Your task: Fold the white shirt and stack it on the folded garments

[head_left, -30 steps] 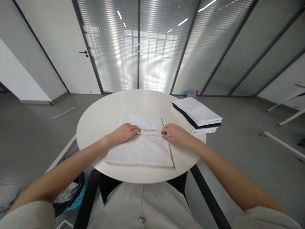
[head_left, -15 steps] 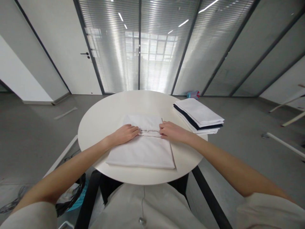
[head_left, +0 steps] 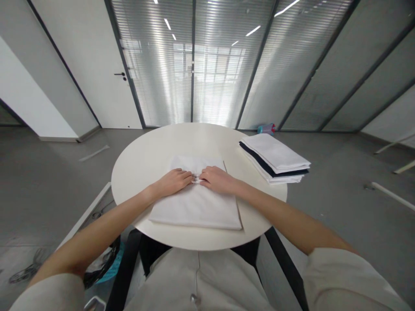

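Note:
A folded white cloth [head_left: 197, 212] lies flat on the round table in front of me, with a narrow gathered band running across it. My left hand [head_left: 175, 181] rests on that band, its fingers curled and closed on the fabric. Close beside it, my right hand [head_left: 218, 179] pinches the same band from the right. Only a small gap of gathered fabric shows between the fingertips. The fingers hide most of the band, so its details cannot be made out.
The round white table [head_left: 139, 157] carries a stack of folded white and dark cloths [head_left: 275, 155] at its right edge. A blue basket [head_left: 112, 268] with a black bag stands on the floor at lower left. Black chair armrests [head_left: 125, 268] flank me.
My right hand has slid left along the gathered band, coming close to my left hand. The left hand stays on the band, and the view has shifted slightly.

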`<state>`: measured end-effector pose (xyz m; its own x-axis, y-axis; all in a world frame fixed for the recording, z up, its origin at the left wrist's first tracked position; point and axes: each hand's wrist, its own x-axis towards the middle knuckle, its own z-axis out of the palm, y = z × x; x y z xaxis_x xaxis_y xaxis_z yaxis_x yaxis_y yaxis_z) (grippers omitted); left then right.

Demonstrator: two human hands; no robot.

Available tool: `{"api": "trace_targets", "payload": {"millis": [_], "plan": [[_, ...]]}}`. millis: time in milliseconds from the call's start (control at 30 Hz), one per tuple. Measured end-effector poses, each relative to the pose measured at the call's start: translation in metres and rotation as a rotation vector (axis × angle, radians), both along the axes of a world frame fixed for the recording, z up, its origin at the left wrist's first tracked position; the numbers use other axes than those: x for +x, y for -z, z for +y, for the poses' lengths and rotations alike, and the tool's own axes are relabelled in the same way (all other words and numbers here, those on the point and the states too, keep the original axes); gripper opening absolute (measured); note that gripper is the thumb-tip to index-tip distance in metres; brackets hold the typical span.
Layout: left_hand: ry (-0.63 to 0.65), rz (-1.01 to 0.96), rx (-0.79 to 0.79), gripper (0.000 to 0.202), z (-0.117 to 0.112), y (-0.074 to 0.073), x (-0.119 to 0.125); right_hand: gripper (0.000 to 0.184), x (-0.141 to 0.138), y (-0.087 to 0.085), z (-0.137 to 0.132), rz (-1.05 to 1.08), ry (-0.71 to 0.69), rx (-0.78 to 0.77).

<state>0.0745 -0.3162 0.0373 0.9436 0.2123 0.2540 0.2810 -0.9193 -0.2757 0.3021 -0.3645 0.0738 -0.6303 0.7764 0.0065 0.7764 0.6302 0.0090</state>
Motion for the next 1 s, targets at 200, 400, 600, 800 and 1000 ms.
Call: {"api": "trace_targets", "payload": {"millis": [200,400,600,800,1000], "plan": [[-0.002,-0.032,-0.028,0.027,0.002,0.001,-0.002,0.020,-0.018,0.003,0.003,0.089,0.034,0.034],[-0.009,-0.098,-0.139,0.029,0.007,0.004,-0.004,0.023,-0.034,0.008,0.009,0.156,0.049,0.019],[0.034,-0.166,-0.259,0.026,0.004,-0.008,-0.019,0.021,-0.033,0.013,0.007,0.128,0.006,0.053],[-0.096,-0.292,-0.333,0.019,-0.005,-0.022,-0.071,0.021,-0.033,0.015,0.002,0.137,0.019,0.085],[-0.155,-0.315,-0.540,0.020,-0.009,-0.016,-0.087,0.019,-0.043,0.007,0.003,0.049,0.024,0.083]]}}
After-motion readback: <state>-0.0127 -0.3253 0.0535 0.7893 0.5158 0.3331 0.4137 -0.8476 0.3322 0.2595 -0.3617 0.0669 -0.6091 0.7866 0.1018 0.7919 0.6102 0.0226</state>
